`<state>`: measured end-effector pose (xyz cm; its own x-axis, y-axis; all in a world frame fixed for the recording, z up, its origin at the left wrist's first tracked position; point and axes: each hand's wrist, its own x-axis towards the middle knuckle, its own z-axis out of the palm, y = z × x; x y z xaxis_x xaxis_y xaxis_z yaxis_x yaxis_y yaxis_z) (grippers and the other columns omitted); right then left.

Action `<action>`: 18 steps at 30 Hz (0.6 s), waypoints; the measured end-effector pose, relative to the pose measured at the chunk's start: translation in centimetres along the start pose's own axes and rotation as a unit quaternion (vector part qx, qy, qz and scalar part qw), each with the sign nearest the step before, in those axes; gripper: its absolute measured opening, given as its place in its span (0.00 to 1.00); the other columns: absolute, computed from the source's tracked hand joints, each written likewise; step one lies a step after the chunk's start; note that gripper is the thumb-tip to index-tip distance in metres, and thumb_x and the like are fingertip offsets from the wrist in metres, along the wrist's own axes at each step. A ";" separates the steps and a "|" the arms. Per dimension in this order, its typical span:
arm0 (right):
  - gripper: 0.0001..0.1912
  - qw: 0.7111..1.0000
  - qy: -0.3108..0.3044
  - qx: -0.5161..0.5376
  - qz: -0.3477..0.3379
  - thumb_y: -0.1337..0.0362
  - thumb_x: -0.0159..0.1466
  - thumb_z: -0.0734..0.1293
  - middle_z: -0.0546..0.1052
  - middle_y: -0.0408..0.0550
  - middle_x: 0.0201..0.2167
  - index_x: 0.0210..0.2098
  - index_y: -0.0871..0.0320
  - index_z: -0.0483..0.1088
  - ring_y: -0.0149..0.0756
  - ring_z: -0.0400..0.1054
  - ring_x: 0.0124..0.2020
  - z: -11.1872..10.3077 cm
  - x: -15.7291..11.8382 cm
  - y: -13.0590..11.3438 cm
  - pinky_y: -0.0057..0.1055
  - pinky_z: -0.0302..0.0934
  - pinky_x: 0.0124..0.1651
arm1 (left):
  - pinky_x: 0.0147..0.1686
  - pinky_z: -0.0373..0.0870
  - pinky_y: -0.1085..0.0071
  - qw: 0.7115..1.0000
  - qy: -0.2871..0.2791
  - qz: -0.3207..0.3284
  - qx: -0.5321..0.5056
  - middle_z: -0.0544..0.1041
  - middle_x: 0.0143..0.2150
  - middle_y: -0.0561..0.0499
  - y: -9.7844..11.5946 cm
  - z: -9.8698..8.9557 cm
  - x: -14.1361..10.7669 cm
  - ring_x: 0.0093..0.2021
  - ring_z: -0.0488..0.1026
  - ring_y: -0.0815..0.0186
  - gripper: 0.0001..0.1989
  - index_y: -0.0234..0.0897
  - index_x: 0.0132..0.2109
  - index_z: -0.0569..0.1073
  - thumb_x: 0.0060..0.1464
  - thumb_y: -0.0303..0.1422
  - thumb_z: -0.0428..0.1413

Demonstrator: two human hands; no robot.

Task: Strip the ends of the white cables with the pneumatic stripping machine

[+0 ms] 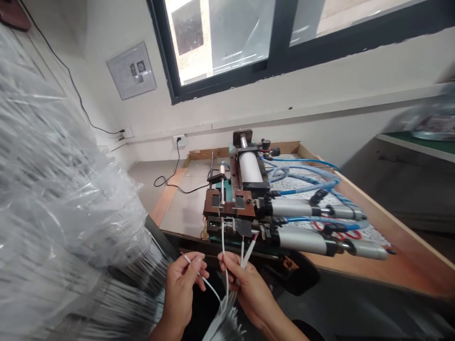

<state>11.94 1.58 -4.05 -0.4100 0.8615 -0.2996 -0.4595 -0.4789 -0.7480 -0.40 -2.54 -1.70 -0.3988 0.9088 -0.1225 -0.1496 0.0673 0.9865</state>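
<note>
White cable (pixel 212 287) in left hand (pixel 181 290)

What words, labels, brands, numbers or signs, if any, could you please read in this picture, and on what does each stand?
No text can be read in this view.
Framed sheet: dark printed patches show; any writing is too small to read.
Plastic-wrapped item at the right edge: markings too blurred to read.
Machine: no legible lettering.
</note>
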 end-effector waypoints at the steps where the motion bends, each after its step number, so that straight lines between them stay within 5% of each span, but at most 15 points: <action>1: 0.15 1.000 -0.014 -0.021 0.005 0.55 0.51 0.67 0.59 0.40 0.20 0.28 0.63 0.68 0.20 0.45 0.19 -0.1 -0.4 0.7 0.20 0.38 0.20 | 0.17 0.61 0.77 1.000 0.003 0.002 0.002 0.71 0.26 0.49 0.0 0.0 -0.1 0.24 0.67 0.70 0.13 0.32 0.34 0.72 0.45 0.38 0.54; 7: 0.18 0.975 -0.094 -0.203 0.016 0.53 0.53 0.63 0.55 0.39 0.16 0.22 0.64 0.66 0.23 0.43 0.19 -0.8 -2.2 3.7 0.23 0.39 0.21 | 0.15 0.55 0.78 0.998 -0.021 0.000 0.052 0.72 0.25 0.49 0.1 -0.2 -1.1 0.17 0.61 0.76 0.15 0.31 0.35 0.73 0.47 0.40 0.52; 14: 0.15 0.940 -0.057 -0.320 -0.099 0.54 0.57 0.59 0.58 0.40 0.20 0.24 0.61 0.62 0.25 0.50 0.21 0.1 -2.1 0.3 0.23 0.47 0.24 | 0.18 0.53 0.78 0.991 -0.069 -0.015 0.118 0.67 0.19 0.54 -0.8 -0.9 -2.5 0.18 0.57 0.76 0.10 0.32 0.26 0.73 0.46 0.35 0.53; 18: 0.18 0.893 -0.089 -0.419 -0.135 0.54 0.58 0.57 0.56 0.40 0.17 0.19 0.60 0.58 0.25 0.50 0.21 0.3 -2.1 -0.4 0.23 0.47 0.24 | 0.21 0.56 0.77 0.979 -0.116 -0.010 0.165 0.65 0.18 0.55 -1.0 -1.0 -3.1 0.19 0.57 0.75 0.10 0.31 0.23 0.72 0.46 0.32 0.51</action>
<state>12.80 -0.06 -2.93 -0.5274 0.8496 0.0017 0.1608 0.1017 -0.9817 0.05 -5.86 -2.39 -0.1763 0.9727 -0.1511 0.1604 0.1799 0.9705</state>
